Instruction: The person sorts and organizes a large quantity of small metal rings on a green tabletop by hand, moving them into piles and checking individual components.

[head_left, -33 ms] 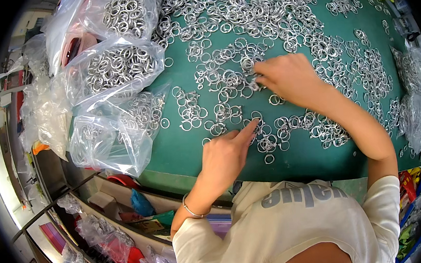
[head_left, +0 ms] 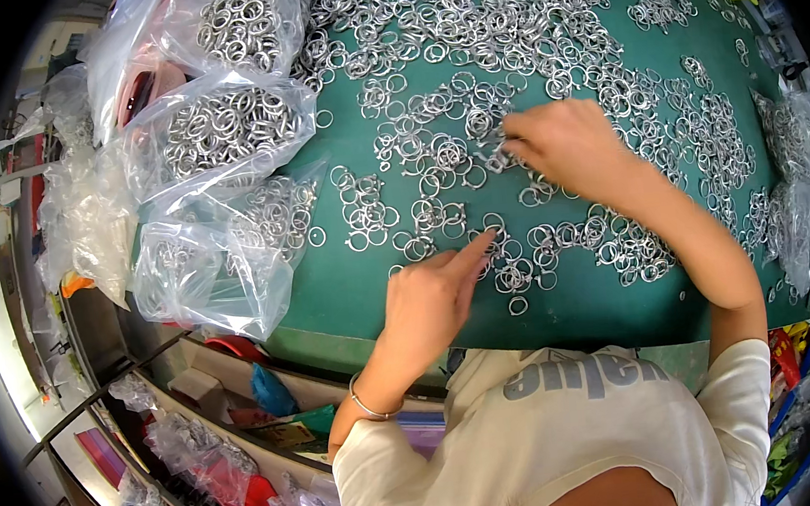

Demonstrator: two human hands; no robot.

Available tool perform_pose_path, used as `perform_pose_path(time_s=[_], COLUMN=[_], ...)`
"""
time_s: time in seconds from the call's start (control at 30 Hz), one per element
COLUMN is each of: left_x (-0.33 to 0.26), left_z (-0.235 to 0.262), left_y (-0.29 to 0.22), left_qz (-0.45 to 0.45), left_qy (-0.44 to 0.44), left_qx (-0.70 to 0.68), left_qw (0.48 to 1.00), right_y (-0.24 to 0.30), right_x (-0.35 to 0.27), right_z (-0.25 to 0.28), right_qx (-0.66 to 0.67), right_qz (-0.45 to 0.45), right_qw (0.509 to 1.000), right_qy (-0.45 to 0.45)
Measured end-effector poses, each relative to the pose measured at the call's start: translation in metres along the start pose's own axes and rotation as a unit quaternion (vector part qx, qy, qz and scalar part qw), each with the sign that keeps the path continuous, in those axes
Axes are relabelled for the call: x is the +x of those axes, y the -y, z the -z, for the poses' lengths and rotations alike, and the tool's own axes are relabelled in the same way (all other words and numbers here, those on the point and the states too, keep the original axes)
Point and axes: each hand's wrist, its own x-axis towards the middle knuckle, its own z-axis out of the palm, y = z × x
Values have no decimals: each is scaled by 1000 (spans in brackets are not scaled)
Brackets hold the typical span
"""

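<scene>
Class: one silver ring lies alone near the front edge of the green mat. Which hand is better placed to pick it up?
Probably the left hand: its pointing fingers lie just beside that lone ring, while the right hand works farther back.

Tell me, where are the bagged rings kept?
In the head view, the clear plastic bags of metal rings are piled on the left side of the green table, left of the left hand and the loose rings.

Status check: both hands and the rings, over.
Left hand open, forefinger on loose rings near table edge. Right hand pinching rings in the middle of the spread. Ring-filled bags piled at left, apart from both hands.
</scene>
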Motion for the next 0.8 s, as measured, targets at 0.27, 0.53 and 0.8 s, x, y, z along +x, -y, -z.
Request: perform_pose_path(time_s=[0.27,0.53,0.8], left_x=[3,1,10], left_z=[2,9,3], left_y=[9,21,12], left_qz=[57,95,50], left_qy=[-67,-126,-144], left_qx=[79,56,13], left_qw=[993,986,988], right_y=[3,15,5], right_x=[-15,-20,-21], right_z=[18,4,3], right_qx=[45,127,144], right_qz=[-18,-59,-38], right_qw=[998,990,988], right_qy=[-44,-4,-43])
